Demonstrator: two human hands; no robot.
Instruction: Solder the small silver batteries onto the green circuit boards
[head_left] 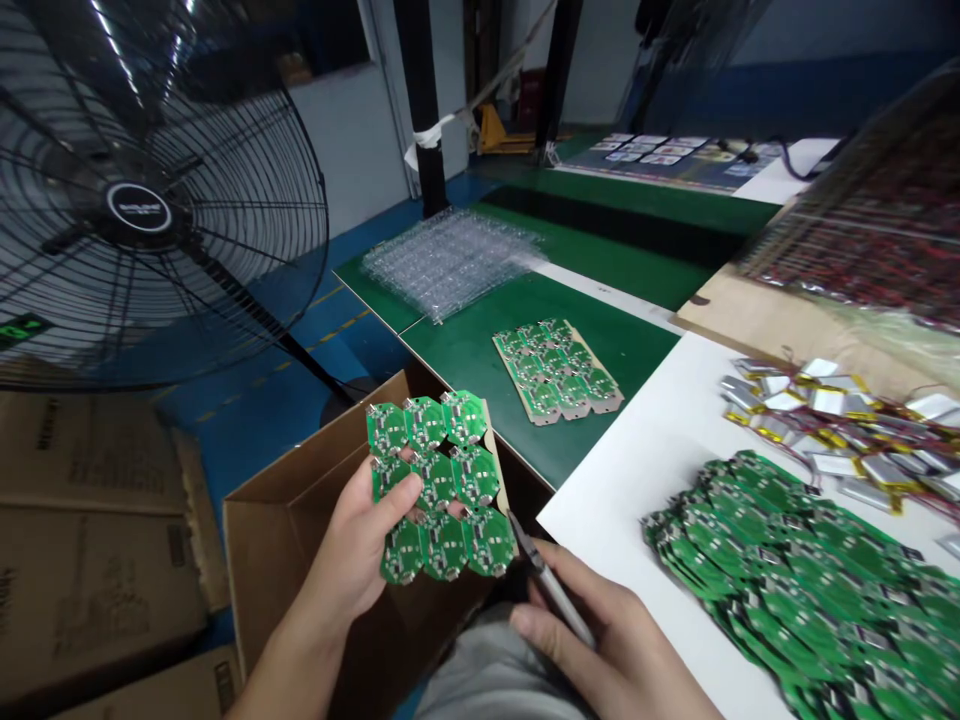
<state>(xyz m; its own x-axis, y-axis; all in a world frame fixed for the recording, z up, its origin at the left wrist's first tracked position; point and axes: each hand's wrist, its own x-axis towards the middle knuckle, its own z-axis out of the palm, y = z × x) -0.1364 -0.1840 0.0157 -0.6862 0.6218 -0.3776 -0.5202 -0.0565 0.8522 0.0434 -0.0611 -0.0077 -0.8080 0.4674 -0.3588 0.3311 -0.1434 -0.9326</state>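
Note:
My left hand (367, 540) grips a green circuit board panel (442, 480) by its left side, thumb on top, and holds it tilted above an open cardboard box. The panel is made of several joined octagonal boards, with a pale strip along its right edge. In my right hand (600, 630) is a slim grey utility knife (555, 590), its dark tip at the lower end of that strip. Whether the tip touches the strip or lies just beside it, I cannot tell. A second board panel (555, 370) lies flat on the green table beyond.
Below the panel stands the cardboard box (262, 540). Stacked board panels (810, 590) and wired battery cells (840, 430) lie on the white surface (600, 480) at right. Clear plastic trays (454, 255) rest on the green table (480, 340). A large fan (142, 205) stands left.

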